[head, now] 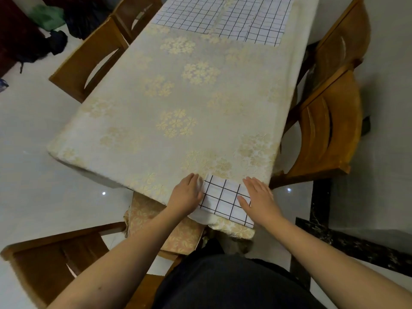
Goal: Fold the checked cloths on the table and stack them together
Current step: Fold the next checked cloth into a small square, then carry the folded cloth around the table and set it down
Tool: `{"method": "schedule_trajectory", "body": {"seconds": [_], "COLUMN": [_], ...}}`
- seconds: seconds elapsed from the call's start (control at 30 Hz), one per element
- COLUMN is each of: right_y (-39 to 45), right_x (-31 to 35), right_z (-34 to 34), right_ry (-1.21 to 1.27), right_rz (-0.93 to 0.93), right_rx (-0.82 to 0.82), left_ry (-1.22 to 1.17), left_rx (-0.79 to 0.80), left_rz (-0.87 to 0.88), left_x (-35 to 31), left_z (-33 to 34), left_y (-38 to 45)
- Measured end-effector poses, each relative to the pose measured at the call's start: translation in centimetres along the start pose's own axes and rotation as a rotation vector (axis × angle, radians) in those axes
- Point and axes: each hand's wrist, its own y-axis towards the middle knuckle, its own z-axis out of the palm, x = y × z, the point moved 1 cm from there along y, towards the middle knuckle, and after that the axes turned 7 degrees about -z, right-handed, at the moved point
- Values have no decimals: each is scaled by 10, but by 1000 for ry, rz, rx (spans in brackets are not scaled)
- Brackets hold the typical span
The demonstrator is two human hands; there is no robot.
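A small folded white cloth with black checks [223, 197] lies at the near edge of the table [178, 97]. My left hand [186, 194] rests flat on its left side, fingers straight. My right hand [259, 197] presses flat on its right side. At the far end of the table lie two more checked cloths spread out flat: one on the left [189, 12] and one on the right [256, 21], partly overlapping.
The table wears a cream cover with gold flowers. Wooden chairs stand at the left [89, 56], the right [327, 130] and the near left [55, 259]. A cushion [178, 235] lies on a seat below the table's near edge. Dark bags [55, 41] sit on the floor at far left.
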Motion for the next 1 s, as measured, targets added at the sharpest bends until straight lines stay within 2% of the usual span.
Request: {"method": "schedule_trajectory", "body": {"seconds": [0.1,0.23,0.37,0.47,0.7,1.0], "right_y": [1,-7,-17,-27,-51,-87], "right_x": [12,32,52,73,151,281], "right_z": [-10,-25,-31,-33,-29,2], "right_ry": [-2,-64,-160,-146,-177,-168], "right_rz": [-50,-144,-214,-258,-473,-725], "right_rx": [6,-58,-2,41,67,136], "left_ry": [76,226,274,235,83,20], "left_rx": [-35,-145,-150,-164,-343,-344], "left_rz": [-73,-76,-174,-261,-360,-692], "left_x": [-2,-6,-11,-12,0,59], "left_z": [-13,-20,-26,-35,-60,-63], "left_y": [-9,-40,-81,-111,-205,-325]}}
